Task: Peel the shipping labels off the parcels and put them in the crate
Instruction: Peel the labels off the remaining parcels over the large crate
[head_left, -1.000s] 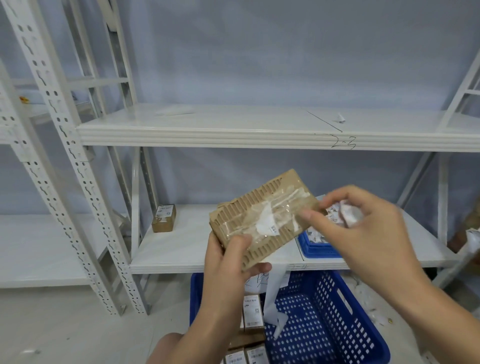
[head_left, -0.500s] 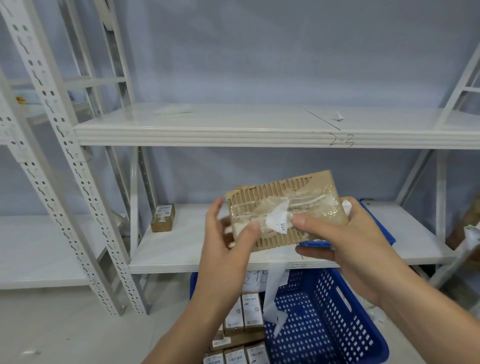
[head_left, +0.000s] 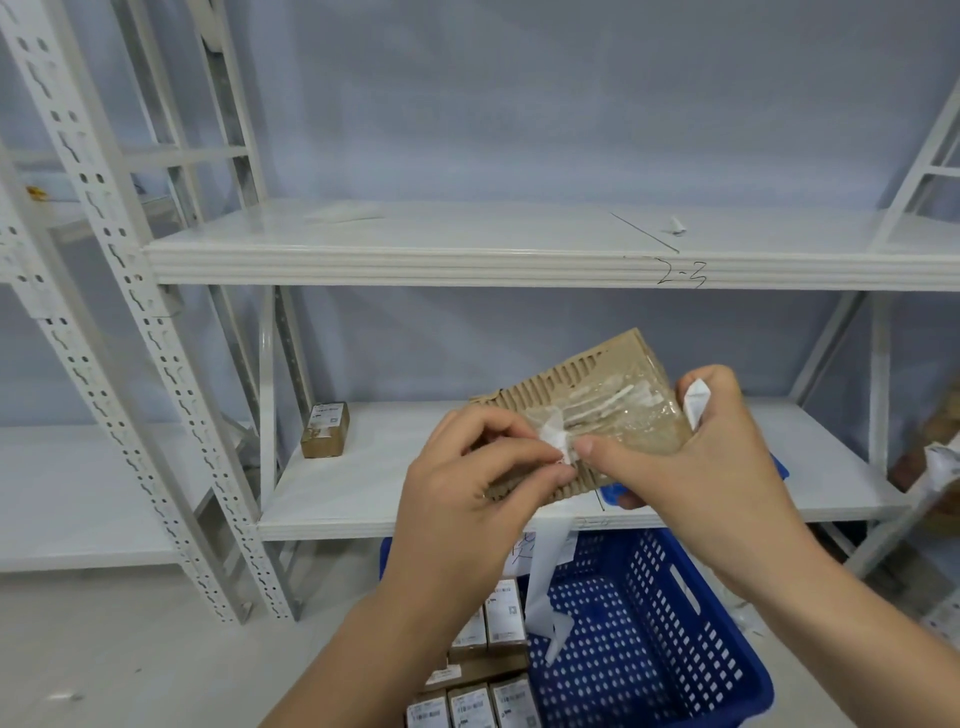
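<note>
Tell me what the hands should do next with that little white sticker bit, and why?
Probably the left hand should pull the label scrap up and away from the parcel. Its fingers pinch the scrap, which looks stuck to the cardboard, while the right hand grips the parcel steady above the blue crate.

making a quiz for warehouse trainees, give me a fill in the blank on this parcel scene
1. The perforated crate on the floor is ____.
2. The left hand pinches a ____ label scrap on the parcel.
3. The marking on the upper shelf edge reads ____.
4. The small box sits to the ____ of the held parcel.

Missing words: blue; white; 2-3; left
</note>
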